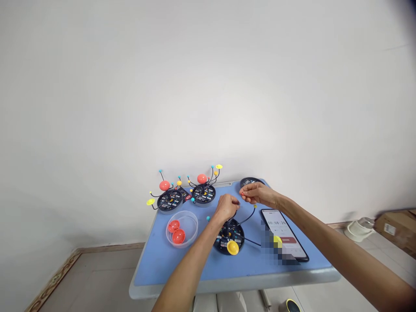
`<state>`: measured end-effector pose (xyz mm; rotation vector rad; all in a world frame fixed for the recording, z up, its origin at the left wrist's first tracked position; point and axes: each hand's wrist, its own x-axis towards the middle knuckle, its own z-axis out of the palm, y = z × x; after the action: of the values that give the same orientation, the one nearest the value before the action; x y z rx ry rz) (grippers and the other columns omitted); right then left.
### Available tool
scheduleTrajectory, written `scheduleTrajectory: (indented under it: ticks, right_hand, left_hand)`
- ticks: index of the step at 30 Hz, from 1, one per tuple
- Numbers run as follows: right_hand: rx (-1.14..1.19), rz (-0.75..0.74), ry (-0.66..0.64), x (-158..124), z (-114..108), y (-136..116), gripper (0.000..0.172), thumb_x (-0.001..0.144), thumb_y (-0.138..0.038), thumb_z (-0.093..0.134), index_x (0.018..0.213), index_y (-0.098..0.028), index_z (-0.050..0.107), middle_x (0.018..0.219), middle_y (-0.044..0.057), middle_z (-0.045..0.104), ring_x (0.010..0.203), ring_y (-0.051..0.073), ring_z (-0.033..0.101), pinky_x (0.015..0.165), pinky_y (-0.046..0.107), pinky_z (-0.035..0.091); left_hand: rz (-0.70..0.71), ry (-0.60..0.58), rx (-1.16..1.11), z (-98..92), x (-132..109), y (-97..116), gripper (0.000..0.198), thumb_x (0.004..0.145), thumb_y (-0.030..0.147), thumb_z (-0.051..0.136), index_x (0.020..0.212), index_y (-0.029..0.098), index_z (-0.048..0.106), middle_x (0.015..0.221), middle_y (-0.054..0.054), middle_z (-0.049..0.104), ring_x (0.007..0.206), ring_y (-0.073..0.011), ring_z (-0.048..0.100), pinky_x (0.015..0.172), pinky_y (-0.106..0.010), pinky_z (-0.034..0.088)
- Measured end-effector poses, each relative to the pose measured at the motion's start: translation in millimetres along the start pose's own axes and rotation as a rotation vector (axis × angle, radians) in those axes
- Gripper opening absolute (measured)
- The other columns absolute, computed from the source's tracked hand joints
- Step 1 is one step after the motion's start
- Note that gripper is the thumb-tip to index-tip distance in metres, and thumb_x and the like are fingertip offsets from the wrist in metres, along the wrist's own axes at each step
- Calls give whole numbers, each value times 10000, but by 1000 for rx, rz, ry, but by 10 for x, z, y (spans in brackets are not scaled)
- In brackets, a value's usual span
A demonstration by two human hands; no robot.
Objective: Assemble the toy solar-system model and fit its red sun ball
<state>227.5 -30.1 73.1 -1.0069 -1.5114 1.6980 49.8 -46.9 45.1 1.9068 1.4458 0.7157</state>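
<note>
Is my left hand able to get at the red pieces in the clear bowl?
Probably yes: nothing covers the red pieces, and the bowl is open on top. But your left hand looks busy over the nearest black toy, so it may have to leave that first.

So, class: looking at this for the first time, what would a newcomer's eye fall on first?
Probably the bright red balls crowning two dark-based models at the back left of the blue table. Next, the hands near the middle: the left above a third model, the right pinching a tiny red piece. Two red half-shells also stand out in the clear dish at left.
</note>
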Motion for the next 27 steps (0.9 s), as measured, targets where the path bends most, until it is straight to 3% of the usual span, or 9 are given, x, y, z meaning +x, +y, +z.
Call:
scheduleTrajectory:
  ticks: [4,9,20,27]
  right_hand:
    - [-60,15,-5,49,4,33,373,586,-420,822,735,-117,662,664,30,613,550,87,487,460,227,289]
    - [-183,16,-29,104,10,93,325,627,-431,778,716,-132,687,560,-14,570,477,70,406,431,224,251]
    - [-371,-11,-33,115,82,59,256,628,-401,713,693,-154,694,537,-16,574,487,92,435,452,232,318]
    - [-588,-53,-7,150,77,70,250,679,-369,610,732,-136,682,546,2,586,469,107,465,455,237,354]
  left_hand:
    - [12,-17,-30,21,-2,-53,155,718,144,607,685,137,758,497,18,574,556,-136,567,590,-228,433]
    - [23,-25,-60,42,5,-100,162,707,149,587,604,136,712,456,41,486,521,-113,513,550,-215,374]
    - [0,-25,-101,39,-14,-98,221,703,175,589,485,144,584,421,49,435,475,-91,430,504,-220,296]
    - [-9,-18,-104,43,-20,-105,215,705,174,604,492,145,615,409,54,417,466,-92,420,500,-223,290]
